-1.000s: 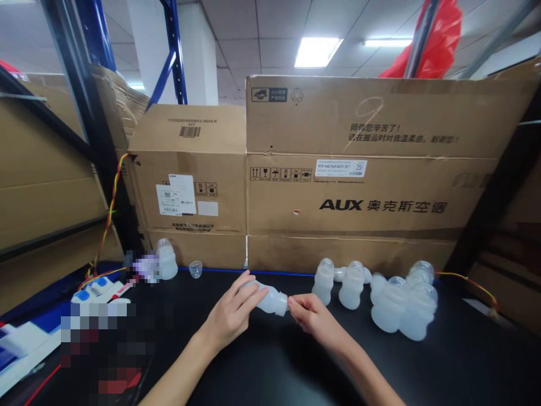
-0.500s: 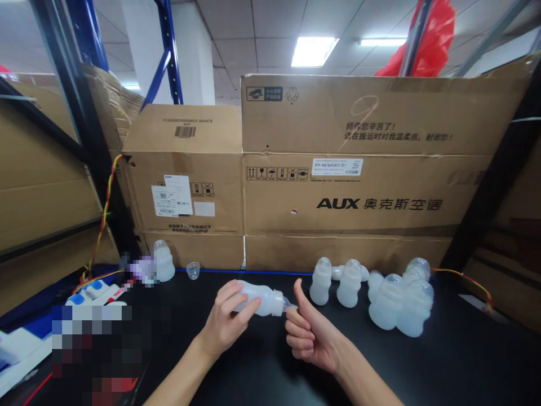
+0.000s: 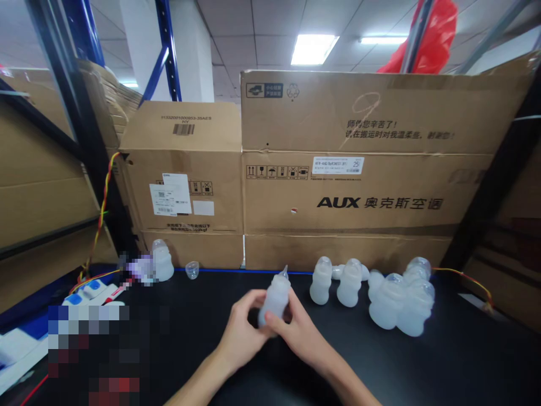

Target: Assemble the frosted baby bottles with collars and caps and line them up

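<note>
A translucent white baby bottle [image 3: 275, 298] with its teat uncovered stands nearly upright over the black table [image 3: 465, 361], leaning a little to the right. My left hand [image 3: 243, 332] wraps its lower body from the left. My right hand [image 3: 296, 332] grips it from the right, thumb across the front. Both hands are closed on the bottle. To the right stands a cluster of several capped bottles [image 3: 380, 296] of the same kind.
A lone capped bottle [image 3: 162, 260] and a small clear cap [image 3: 193, 269] sit at the back left. Large cardboard boxes [image 3: 359, 186] wall off the back of the table. A white and blue device [image 3: 95, 290] with coloured wires lies at the left edge.
The bottle was lying sideways in my left hand, its teat toward my right hand. It has swung upright, and my right hand has closed on it too.
</note>
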Action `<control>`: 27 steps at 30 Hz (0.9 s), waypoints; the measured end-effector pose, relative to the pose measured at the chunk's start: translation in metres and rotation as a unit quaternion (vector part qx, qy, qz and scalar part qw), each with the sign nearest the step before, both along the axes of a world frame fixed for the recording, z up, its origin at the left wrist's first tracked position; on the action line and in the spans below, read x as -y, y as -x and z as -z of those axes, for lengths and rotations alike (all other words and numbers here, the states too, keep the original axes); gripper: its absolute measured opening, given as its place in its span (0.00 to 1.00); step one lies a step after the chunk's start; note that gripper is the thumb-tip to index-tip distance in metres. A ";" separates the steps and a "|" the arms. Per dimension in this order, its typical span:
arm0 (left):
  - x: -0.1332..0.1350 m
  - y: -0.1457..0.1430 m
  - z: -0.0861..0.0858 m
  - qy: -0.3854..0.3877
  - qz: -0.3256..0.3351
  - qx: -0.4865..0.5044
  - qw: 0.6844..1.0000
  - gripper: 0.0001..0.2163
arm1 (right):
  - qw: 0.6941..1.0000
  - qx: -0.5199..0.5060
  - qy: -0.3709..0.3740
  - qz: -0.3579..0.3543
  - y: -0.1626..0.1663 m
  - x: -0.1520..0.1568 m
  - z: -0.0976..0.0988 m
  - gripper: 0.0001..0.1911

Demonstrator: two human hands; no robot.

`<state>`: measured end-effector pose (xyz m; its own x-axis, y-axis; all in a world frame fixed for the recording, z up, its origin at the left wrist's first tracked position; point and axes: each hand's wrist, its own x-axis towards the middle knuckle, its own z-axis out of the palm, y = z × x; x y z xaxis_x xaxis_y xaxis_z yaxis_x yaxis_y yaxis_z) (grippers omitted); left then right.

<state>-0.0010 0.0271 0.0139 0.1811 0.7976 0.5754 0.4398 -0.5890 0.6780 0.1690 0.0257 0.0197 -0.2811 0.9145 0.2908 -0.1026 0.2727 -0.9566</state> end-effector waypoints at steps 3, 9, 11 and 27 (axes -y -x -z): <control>0.008 -0.009 0.005 0.068 0.035 -0.079 0.994 0.11 | 0.995 0.061 -0.010 0.080 0.005 0.000 0.006 0.19; -0.020 0.028 -0.008 -0.038 -0.107 -0.209 0.971 0.11 | 0.986 0.110 -0.011 0.125 0.002 -0.005 0.007 0.15; -0.038 0.053 -0.012 -0.040 -0.190 -0.215 0.957 0.12 | 0.984 0.126 -0.007 0.127 0.001 -0.006 0.008 0.14; -0.059 0.104 -0.013 0.014 -0.406 -0.337 0.849 0.21 | 0.970 0.202 -0.015 0.138 0.000 0.001 -0.002 0.12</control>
<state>-0.1051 0.0858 0.0270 -0.1542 0.8282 0.5388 0.9871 0.1059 0.1198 0.1693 0.0251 0.0220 -0.1223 0.9641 0.2356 0.3589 0.2643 -0.8952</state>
